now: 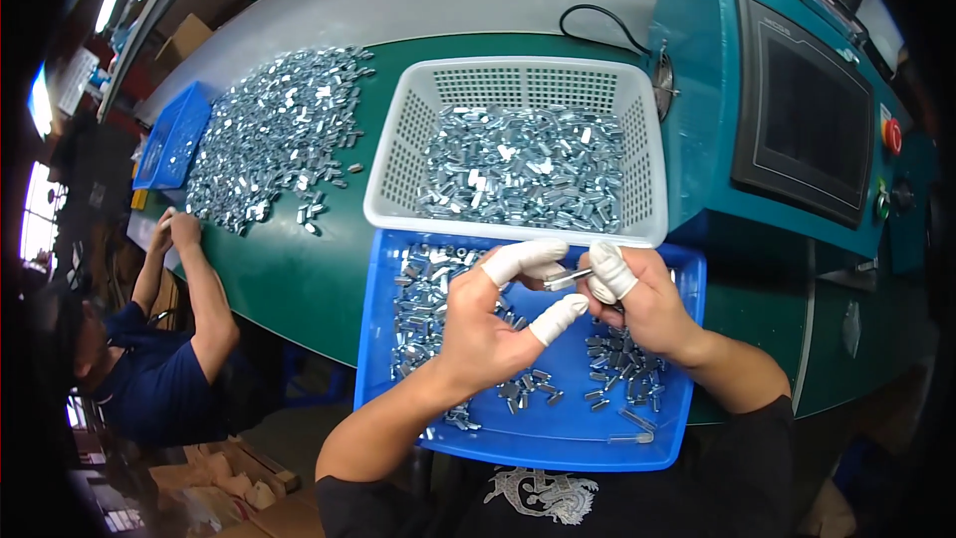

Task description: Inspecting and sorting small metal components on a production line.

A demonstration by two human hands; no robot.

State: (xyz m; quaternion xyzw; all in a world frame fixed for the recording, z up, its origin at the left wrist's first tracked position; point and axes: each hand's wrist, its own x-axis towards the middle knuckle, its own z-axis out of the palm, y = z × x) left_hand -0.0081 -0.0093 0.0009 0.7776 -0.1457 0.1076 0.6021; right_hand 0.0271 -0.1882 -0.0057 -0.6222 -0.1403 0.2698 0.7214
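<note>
Item, far left: a co-worker's hand [177, 231] rests at the edge of a loose heap of metal parts [274, 134] spread over the green bench [299, 269]; a small blue bin [171, 137] sits beside that heap.

Item, centre: our left hand [493, 324], thumb and two fingers in white finger cots, pinches one end of a small silver pin [568, 279].

Item, centre right: our right hand [642, 304], also in cots, pinches the other end. We hold the pin between both hands, so neither is nearer; its long axis runs roughly left to right, tilted slightly up toward the right.

Item, below the hands: a blue tray [558, 428] carrying scattered parts on both sides, with bare floor in the middle.

Item, just beyond the tray and touching its far rim: a white basket [388, 154] part filled with like parts.

Item, far right: a teal machine [717, 90] with a dark screen [812, 110] and a red button [892, 134].
</note>
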